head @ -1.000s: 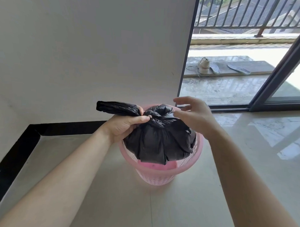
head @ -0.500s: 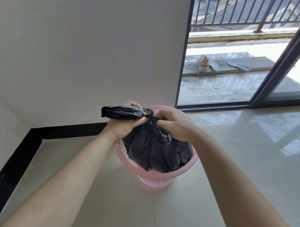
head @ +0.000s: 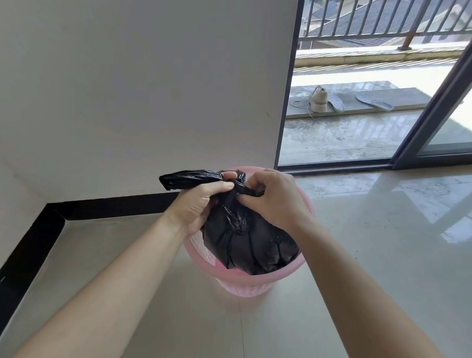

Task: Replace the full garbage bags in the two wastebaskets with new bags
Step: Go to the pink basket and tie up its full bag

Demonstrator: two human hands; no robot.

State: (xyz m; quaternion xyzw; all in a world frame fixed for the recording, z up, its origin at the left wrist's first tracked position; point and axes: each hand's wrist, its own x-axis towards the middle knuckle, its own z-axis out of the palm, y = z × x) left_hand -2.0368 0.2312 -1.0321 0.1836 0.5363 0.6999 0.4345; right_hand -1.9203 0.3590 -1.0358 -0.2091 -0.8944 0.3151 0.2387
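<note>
Fingers (head: 224, 182) of the left hand (head: 199, 204) are curling tightly around the garbage bag's (head: 248, 243) twisted neck. Right hand (head: 274, 196) fingers are pinching the knot, with the bag sitting in the pink wastebasket (head: 252, 284).

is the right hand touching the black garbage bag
Touching. The head view shows the right hand curled round a twisted strand at the neck of the black garbage bag, no gap, while the left hand grips the other strand.
</note>
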